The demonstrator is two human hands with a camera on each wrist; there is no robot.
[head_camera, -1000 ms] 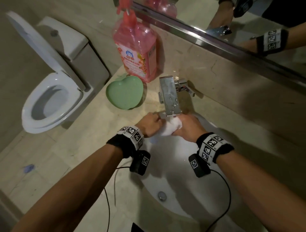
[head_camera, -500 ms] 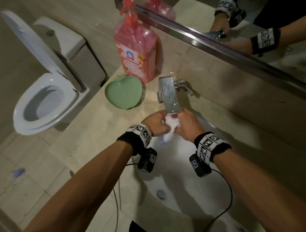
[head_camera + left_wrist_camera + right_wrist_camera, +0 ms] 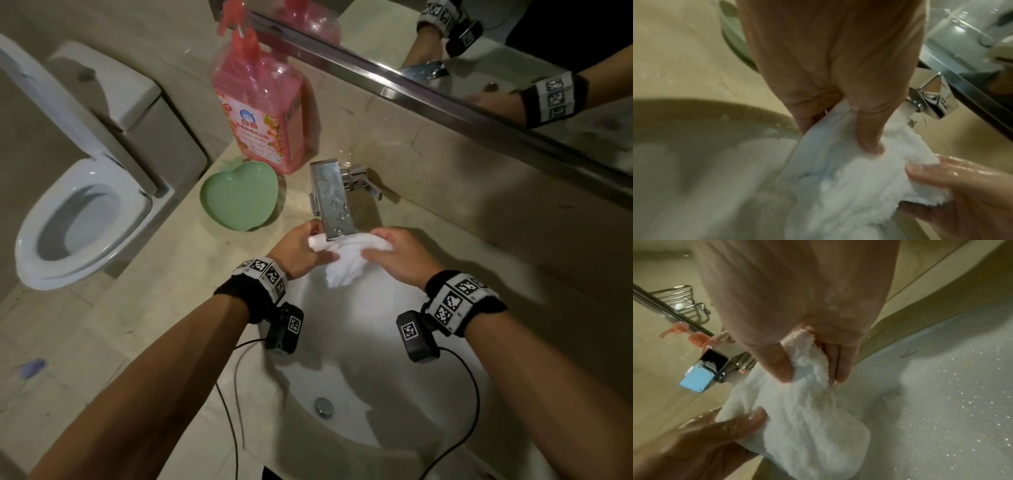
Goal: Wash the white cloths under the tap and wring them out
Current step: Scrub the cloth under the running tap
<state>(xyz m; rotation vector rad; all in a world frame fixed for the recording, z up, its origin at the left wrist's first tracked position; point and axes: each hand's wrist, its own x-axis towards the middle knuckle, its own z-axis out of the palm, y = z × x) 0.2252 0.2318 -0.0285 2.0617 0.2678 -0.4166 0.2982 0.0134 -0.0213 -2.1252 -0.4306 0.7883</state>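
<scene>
The beige counter (image 3: 144, 329) runs from the toilet-side edge to the mirror wall, with bare stone to the left of the hands. The white basin (image 3: 359, 370) lies open below the wrists, its drain (image 3: 323, 406) near the front rim. A pink soap bottle (image 3: 260, 113) and a green heart dish (image 3: 239, 197) stand behind, left of the tap (image 3: 334, 200). The white cloth (image 3: 346, 263) hangs just under the spout, over the basin. The left hand (image 3: 298, 251) pinches one end, thumb on top; the right hand (image 3: 397, 255) grips the other, fingers curled round it.
</scene>
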